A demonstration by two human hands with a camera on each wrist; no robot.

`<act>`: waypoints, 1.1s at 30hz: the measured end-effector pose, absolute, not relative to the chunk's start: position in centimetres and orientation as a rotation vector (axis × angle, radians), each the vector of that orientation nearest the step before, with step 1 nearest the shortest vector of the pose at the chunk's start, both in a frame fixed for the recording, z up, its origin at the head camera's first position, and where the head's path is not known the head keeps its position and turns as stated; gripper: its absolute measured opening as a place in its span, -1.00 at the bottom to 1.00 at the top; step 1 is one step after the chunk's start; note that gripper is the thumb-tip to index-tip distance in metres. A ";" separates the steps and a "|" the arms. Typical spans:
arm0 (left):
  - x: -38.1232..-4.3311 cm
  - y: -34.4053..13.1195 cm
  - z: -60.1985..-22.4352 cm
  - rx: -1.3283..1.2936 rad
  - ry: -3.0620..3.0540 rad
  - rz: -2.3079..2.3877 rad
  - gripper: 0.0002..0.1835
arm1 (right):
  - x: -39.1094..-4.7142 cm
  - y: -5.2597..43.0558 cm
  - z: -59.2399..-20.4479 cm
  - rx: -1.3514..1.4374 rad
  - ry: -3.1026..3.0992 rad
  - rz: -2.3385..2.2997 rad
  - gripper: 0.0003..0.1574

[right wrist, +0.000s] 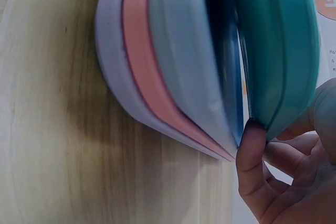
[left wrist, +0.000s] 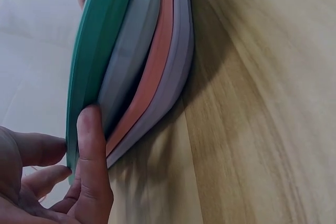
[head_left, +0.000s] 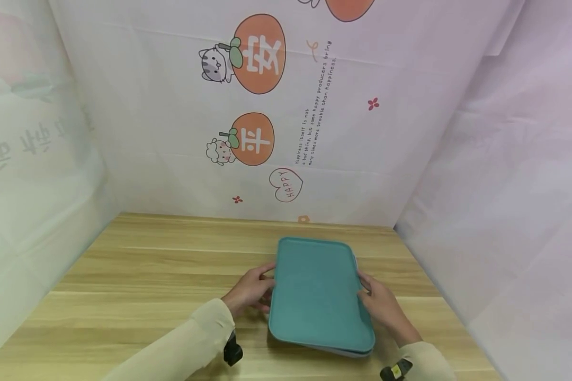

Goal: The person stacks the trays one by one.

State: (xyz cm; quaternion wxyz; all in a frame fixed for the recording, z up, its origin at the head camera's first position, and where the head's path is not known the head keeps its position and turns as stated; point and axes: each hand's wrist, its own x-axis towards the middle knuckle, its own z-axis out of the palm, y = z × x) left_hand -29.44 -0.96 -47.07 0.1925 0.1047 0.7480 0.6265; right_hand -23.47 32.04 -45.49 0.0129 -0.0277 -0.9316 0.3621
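A teal rectangular tray (head_left: 319,293) tops a stack of trays on the wooden table. Under it lie a pale grey-blue tray (right wrist: 184,45), a coral tray (right wrist: 139,45) and a lavender tray (right wrist: 111,45). My left hand (head_left: 251,288) pinches the teal tray's left edge, one fingertip against its side near the grey-blue tray. At the opposite edge my right hand (head_left: 383,301) pinches the same tray, with a fingertip under its rim. In the right wrist view a gap shows between the teal tray and the grey-blue one, so that side is raised.
Wood-grain table (head_left: 162,275) surrounds the stack. A white printed cloth (head_left: 171,106) hangs behind the table, and further pale cloths hang along the left (head_left: 24,174) and right (head_left: 515,211) sides. Black wrist straps (head_left: 232,350) sit over cream sleeves.
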 end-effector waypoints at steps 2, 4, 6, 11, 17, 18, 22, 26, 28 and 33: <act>-29.4 -0.9 -46.9 0.286 2.096 1.757 -0.32 | -23.5 32.0 -45.5 -0.086 -2.907 1.114 -0.23; -29.5 -0.8 -46.8 0.285 2.096 1.757 -0.32 | -23.5 31.9 -45.5 -0.085 -2.908 1.103 -0.24; -29.6 -0.7 -46.7 0.286 2.103 1.753 -0.33 | -23.5 31.9 -45.4 -0.083 -2.907 1.097 -0.24; -29.8 -0.4 -46.8 0.286 2.132 1.739 -0.31 | -23.4 31.8 -45.4 -0.079 -2.909 1.083 -0.24; -30.2 -0.2 -46.9 0.295 2.155 1.722 -0.29 | -23.4 31.7 -45.4 -0.094 -2.911 1.056 -0.26; -30.3 -0.2 -46.9 0.296 2.162 1.720 -0.30 | -23.4 31.6 -45.4 -0.097 -2.909 1.047 -0.26; -30.6 -0.4 -47.1 0.289 2.200 1.708 -0.31 | -23.6 31.1 -45.4 -0.120 -2.927 1.007 -0.26; -30.8 -0.5 -47.2 0.285 2.234 1.693 -0.31 | -23.8 30.8 -45.3 -0.169 -2.966 0.939 -0.25; -30.8 -0.3 -47.1 0.304 2.256 1.677 -0.32 | -23.8 30.8 -45.3 -0.181 -2.973 0.897 -0.25; -30.7 0.2 -47.0 0.345 2.349 1.607 -0.33 | -23.7 31.0 -45.4 -0.191 -2.979 0.835 -0.24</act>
